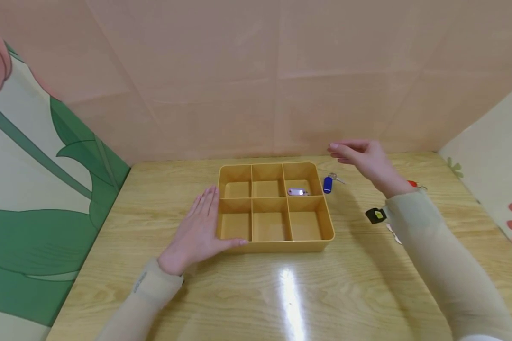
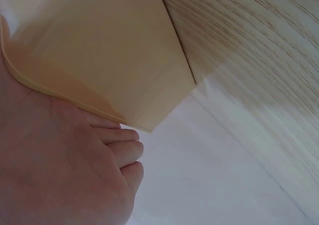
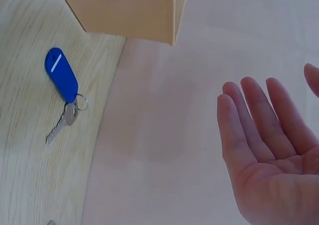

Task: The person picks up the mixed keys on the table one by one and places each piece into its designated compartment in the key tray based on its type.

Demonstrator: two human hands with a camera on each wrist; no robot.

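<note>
A yellow organizer box [image 1: 277, 247] with six compartments stands on the table. My left hand [image 1: 198, 232] rests along its left side, fingers straight and thumb over the front edge. In the back right compartment lies a key tag [image 1: 297, 192], pale lilac or white. A blue key tag [image 3: 62, 76] with a silver key [image 3: 63, 121] on a ring lies on the table, just right of the box. Above and beyond it, my right hand [image 1: 364, 161] hovers in the air with nothing in it; its fingers [image 3: 259, 117] are extended in the right wrist view.
Right of the box, partly behind the right forearm, lie a red item [image 1: 412, 183] with a ring and a white item [image 1: 393, 233]. A black device [image 1: 376, 216] sits at the right wrist. A pinkish wall covering [image 1: 239, 94] rises behind the table [image 1: 239, 293].
</note>
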